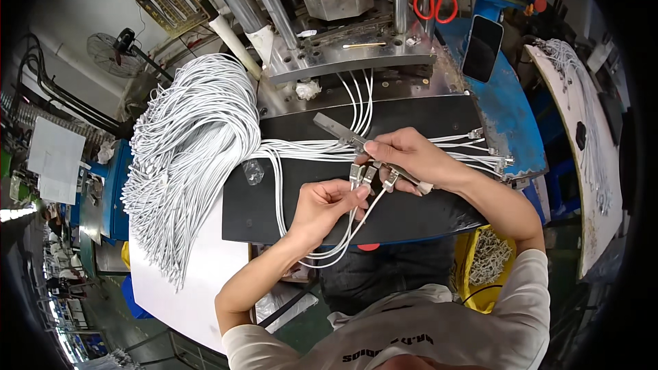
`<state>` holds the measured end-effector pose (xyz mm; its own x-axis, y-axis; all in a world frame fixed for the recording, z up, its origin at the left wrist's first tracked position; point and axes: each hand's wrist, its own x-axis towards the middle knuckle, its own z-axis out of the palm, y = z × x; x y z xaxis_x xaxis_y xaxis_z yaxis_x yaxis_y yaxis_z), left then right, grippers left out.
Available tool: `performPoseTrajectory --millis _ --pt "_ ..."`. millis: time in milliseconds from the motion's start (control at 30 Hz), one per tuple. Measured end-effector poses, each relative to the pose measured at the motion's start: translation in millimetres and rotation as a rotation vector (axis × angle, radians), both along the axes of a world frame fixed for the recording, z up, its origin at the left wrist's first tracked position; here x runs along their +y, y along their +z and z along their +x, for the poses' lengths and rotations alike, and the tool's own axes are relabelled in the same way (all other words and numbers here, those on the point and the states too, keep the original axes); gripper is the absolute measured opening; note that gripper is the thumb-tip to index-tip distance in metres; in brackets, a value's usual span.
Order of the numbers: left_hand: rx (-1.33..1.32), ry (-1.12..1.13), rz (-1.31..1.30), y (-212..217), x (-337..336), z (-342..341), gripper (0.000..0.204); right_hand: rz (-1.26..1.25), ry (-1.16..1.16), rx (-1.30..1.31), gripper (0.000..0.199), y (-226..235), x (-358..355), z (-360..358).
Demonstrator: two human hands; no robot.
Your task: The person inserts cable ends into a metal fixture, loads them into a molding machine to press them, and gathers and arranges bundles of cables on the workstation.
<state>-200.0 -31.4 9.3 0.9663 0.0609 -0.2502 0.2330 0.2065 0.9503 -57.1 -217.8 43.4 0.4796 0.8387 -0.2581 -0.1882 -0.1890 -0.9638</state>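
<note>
My right hand (415, 157) is closed round a long grey metal bar (336, 128), which slants over the black work surface. Silvery connector ends (391, 181) of white cables sit along the bar's near side, below my right fingers. My left hand (322, 207) pinches a white cable (351, 223) just below its metal connector. Loops of these cables hang over the table's near edge. Behind my hands, a bundle of white cables (301, 151) runs across the black work surface (315, 223). Its connector ends (504, 162) lie at the right.
A large heap of coiled white cables (199, 116) fills the left, on a white table (199, 308). Ahead stands a metal press (349, 58) with steel columns. Red-handled scissors (435, 3) and a phone (483, 48) are at the far right. A yellow bin (468, 260) holds small pale pieces.
</note>
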Motion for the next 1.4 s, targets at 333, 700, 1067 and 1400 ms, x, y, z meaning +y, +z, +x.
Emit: performPoseTrajectory --millis 333,700,1067,1400 --pt "0.052 -0.048 -0.008 2.6 1.5 -1.8 0.023 -0.023 0.030 0.025 0.044 -4.3 -2.7 -6.4" --pt "0.044 -0.144 -0.054 3.5 14.4 2.5 0.028 -0.127 0.169 -0.192 0.051 5.7 -11.8 -3.9" --pt "0.051 -0.177 -0.051 4.4 10.4 0.9 0.027 -0.081 0.150 -0.173 0.050 -4.5 -12.4 -4.5" --pt "0.020 -0.066 -0.063 1.2 2.0 -1.7 0.042 -0.202 0.021 -0.185 0.041 0.0 -10.5 -13.1"
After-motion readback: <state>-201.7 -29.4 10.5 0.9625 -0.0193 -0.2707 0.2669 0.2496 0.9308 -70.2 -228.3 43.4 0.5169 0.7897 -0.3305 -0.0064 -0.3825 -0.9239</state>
